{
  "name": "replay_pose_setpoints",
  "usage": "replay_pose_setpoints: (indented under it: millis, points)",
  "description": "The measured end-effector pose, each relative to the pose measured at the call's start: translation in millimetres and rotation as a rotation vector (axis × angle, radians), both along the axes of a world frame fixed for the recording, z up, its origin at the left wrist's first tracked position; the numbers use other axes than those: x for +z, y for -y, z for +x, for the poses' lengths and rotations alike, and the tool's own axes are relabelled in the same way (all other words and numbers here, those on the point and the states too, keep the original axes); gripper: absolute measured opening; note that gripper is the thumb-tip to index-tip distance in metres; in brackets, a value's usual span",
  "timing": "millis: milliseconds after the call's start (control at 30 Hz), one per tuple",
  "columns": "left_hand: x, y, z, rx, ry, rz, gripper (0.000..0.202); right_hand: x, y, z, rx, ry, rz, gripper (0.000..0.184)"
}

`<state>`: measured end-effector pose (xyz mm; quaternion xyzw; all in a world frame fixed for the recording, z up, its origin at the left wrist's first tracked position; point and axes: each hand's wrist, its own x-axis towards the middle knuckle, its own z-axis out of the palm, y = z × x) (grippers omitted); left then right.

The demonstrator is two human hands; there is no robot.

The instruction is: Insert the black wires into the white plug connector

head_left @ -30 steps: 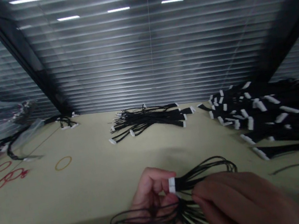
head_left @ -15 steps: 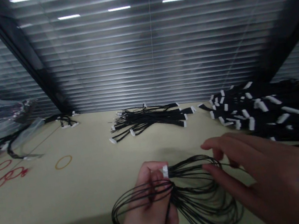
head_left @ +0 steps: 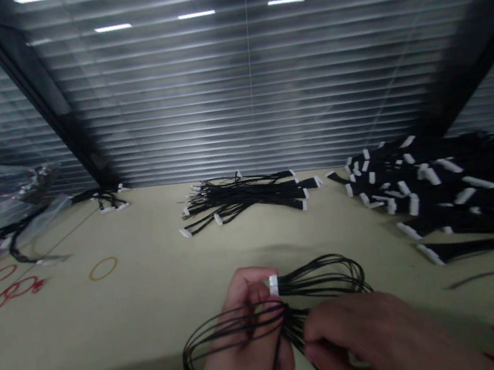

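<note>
My left hand [head_left: 246,339] is closed around a looped bundle of thin black wires [head_left: 325,272] at the lower middle. A white connector [head_left: 274,285] on the bundle sits at my left thumb and fingertips. Some wires arch back over the left hand toward its wrist. My right hand [head_left: 366,334] has its fingers curled at the wires just right of the left hand, where the strands run down toward the bottom edge. Its fingertips are partly hidden behind the hand, but they pinch at the strands.
Flat black cables with white connectors [head_left: 248,194] lie at the table's back. A large heap of similar cables [head_left: 459,178] covers the right. At left are red rubber bands [head_left: 21,287], a yellow rubber band [head_left: 103,269] and a clear plastic bag [head_left: 5,215]. Window blinds [head_left: 237,87] stand behind.
My right hand has moved left and down from the far end of the loops to the wires beside my left hand, and its fingers have closed. The left hand stays in place.
</note>
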<state>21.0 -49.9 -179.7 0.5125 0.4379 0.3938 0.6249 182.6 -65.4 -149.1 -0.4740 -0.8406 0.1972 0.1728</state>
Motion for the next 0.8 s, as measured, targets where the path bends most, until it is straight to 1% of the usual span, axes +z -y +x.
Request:
replay_pose_setpoints:
  millis: [100,167,200,267,300,333,367,400,433,467,500,567,600,667,733,800]
  points:
    - [-1.0,0,0,-0.008,0.003,0.0,0.023,12.3,-10,4,-0.069,-0.014,-0.223,0.016]
    - [-2.9,0,0,-0.016,0.026,-0.002,0.019,21.8,-18,9,-0.094,-0.111,-0.428,0.016]
    - [-4.2,0,-1,-0.022,0.041,0.001,0.017,26.8,-22,12,-0.087,-0.199,-0.567,0.014]
    - [-6.6,0,-1,-0.027,0.065,0.01,0.014,36.7,-30,21,-0.011,-0.44,-0.836,0.016]
    - [-7.4,0,-1,-0.027,0.07,0.012,0.014,41.2,-34,26,0.036,-0.574,-0.91,0.018]
    - [-7.8,0,-1,-0.025,0.078,0.01,0.014,45.3,-38,33,0.078,-0.686,-0.932,0.018]
    - [-7.8,-1,-1,-0.029,0.083,0.005,0.014,48.8,-42,40,0.113,-0.756,-0.893,0.017]
    - [-7.5,-1,-1,-0.022,0.087,-0.003,0.014,51.7,-46,47,0.127,-0.767,-0.787,0.014]
    - [-7.1,-2,-1,-0.028,0.102,0.0,0.014,54.0,-49,53,0.122,-0.738,-0.633,0.013]
    - [-6.6,-3,-1,-0.031,0.106,-0.002,0.013,55.7,-53,59,0.101,-0.694,-0.47,0.016]
    - [-6.2,-3,0,-0.033,0.114,-0.003,0.013,56.7,-56,63,0.082,-0.658,-0.325,0.024]
    - [-5.5,-4,0,-0.04,0.121,0.0,0.014,57.0,-60,67,0.016,-0.58,-0.072,0.038]
    - [-5.1,-4,0,-0.04,0.124,0.002,0.014,56.2,-60,66,-0.035,-0.517,0.036,0.04]
    - [-4.2,-3,0,-0.035,0.106,0.01,0.015,52.7,-55,59,-0.133,-0.32,0.229,0.038]
    - [-3.7,-3,0,-0.02,0.092,0.017,0.016,47.1,-45,48,-0.183,-0.152,0.367,0.034]
    - [-4.5,-2,0,-0.02,0.117,0.01,0.016,40.5,-34,38,-0.184,-0.105,0.383,0.03]
